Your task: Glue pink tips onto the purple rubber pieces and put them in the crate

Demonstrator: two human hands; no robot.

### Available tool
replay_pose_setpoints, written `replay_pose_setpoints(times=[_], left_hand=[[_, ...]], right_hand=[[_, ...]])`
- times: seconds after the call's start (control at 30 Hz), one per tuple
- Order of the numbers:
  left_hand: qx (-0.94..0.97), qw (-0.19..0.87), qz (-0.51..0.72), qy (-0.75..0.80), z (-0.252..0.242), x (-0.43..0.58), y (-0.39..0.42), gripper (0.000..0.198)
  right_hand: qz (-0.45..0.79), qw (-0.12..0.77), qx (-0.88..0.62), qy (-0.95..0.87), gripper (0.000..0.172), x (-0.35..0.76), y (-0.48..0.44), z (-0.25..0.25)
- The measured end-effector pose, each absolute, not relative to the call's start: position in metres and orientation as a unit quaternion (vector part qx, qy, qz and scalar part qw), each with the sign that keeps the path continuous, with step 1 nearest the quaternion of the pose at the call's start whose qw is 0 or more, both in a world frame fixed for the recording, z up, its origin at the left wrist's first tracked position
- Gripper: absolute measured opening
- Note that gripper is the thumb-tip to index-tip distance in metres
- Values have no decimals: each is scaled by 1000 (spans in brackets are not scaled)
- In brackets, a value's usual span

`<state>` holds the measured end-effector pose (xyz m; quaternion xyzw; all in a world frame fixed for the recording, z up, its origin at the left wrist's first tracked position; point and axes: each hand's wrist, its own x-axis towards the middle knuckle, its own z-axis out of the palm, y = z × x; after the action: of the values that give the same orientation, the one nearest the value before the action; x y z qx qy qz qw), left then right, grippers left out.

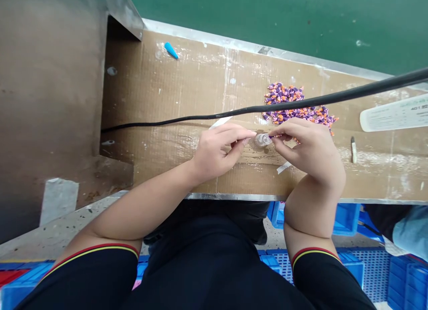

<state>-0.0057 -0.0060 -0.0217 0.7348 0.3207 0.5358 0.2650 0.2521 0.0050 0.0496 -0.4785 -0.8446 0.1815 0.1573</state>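
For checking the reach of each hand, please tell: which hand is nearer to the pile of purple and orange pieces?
Right. The right hand sits at the front edge of the purple and orange pile; the left hand is farther away, to the pile's left.

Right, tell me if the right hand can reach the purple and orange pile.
Probably yes: the purple and orange pile lies just beyond the right hand. Only the black cable crosses it; that hand is pinching a clear piece.

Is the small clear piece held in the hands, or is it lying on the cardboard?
Held: the left hand and right hand pinch the clear piece from both sides.
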Motion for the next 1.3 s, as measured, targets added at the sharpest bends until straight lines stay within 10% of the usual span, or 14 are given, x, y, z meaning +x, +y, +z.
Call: replay_pose_setpoints(times=[0.8,1.3], left_hand=[[705,315,536,341,-15,-4,-6,19],[594,468,525,391,-14,-3,-11,19]], right_hand=[[160,170,-552,-800,17,267,12,26],[339,467,-438,-689,6,214,-13,44]])
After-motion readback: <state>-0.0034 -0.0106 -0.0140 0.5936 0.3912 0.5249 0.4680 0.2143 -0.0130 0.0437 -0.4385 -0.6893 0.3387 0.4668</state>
